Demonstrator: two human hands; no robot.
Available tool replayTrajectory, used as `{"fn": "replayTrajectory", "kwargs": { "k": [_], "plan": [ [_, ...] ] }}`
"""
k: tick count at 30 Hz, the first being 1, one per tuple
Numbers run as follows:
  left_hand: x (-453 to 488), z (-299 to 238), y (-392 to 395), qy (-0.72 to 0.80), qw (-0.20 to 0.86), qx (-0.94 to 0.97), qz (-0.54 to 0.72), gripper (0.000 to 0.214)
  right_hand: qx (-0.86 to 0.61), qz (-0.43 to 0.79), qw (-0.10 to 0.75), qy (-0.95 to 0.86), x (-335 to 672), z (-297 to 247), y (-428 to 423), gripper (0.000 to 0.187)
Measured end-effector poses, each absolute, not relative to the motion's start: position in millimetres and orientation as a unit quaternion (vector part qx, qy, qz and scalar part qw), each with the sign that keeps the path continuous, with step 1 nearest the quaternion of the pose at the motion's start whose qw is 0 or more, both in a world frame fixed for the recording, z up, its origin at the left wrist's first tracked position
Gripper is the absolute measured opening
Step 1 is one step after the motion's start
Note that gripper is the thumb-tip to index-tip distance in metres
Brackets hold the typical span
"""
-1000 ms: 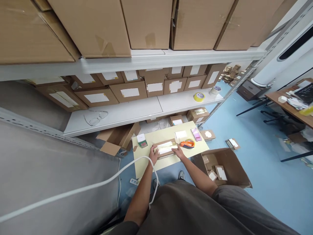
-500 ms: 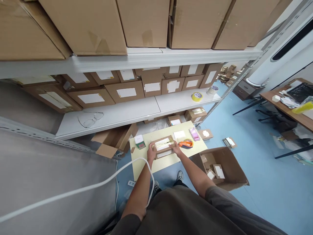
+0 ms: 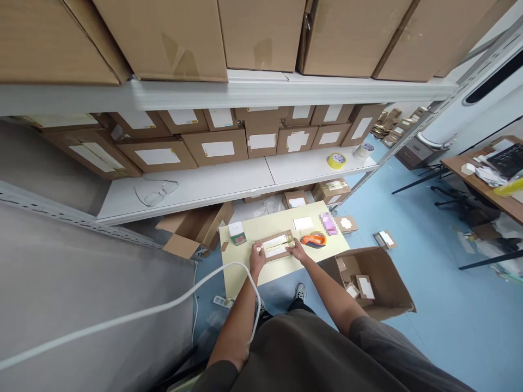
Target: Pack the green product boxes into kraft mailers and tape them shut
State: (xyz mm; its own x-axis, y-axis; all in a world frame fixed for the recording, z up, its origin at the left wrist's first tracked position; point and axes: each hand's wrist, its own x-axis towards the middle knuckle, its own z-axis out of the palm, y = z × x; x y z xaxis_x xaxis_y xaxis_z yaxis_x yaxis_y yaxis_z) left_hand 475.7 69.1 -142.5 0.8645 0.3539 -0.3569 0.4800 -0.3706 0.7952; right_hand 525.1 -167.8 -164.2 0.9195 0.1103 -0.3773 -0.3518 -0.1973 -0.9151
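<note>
A small flat cardboard box (image 3: pixel 274 256) with white labels and a strip of tape across its top is on the pale yellow table (image 3: pixel 241 280). My left hand (image 3: pixel 257 258) grips its left end, and my right hand (image 3: pixel 297 249) grips its right end. Just right of my right hand lies an orange tape dispenser (image 3: pixel 314 239). A white paper stack (image 3: pixel 303 223) sits behind the box. To the left stands a small green-and-white box (image 3: pixel 237 233). A blurred pink item (image 3: pixel 328 224) lies near the table's right end.
An open carton (image 3: pixel 384 283) holding small boxes stands on the floor at right. Another open carton (image 3: pixel 192 228) is left of the table. Shelves of labelled boxes (image 3: pixel 218 148) rise behind, with glasses (image 3: pixel 156 193) and yellow tape (image 3: pixel 337 160). A white cable (image 3: pixel 163 307) crosses in front.
The small cardboard box has turned in my hands: its taped top now faces up more and its front side shows less. The camera view has shifted slightly.
</note>
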Motion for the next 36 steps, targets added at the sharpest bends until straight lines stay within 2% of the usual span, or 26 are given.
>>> {"fn": "replayTrajectory", "kwargs": {
  "k": [7, 17, 24, 32, 36],
  "plan": [
    [499, -133, 69, 0.275, 0.495, 0.823, -0.051, 0.017, -0.73, 0.251, 0.622, 0.129, 548, -148, -168, 0.077],
    [433, -126, 117, 0.282, 0.457, 0.843, -0.028, 0.025, -0.733, 0.259, 0.625, 0.067, 515, -160, -139, 0.076],
    [468, -125, 82, 0.258, 0.496, 0.829, -0.027, 0.023, -0.721, 0.238, 0.645, 0.088, 532, -157, -166, 0.073],
    [499, -135, 56, 0.246, 0.506, 0.824, -0.066, 0.026, -0.706, 0.24, 0.646, 0.161, 535, -172, -193, 0.089],
    [502, -139, 54, 0.246, 0.492, 0.833, -0.063, 0.025, -0.729, 0.208, 0.639, 0.128, 535, -181, -193, 0.081]
  ]
}}
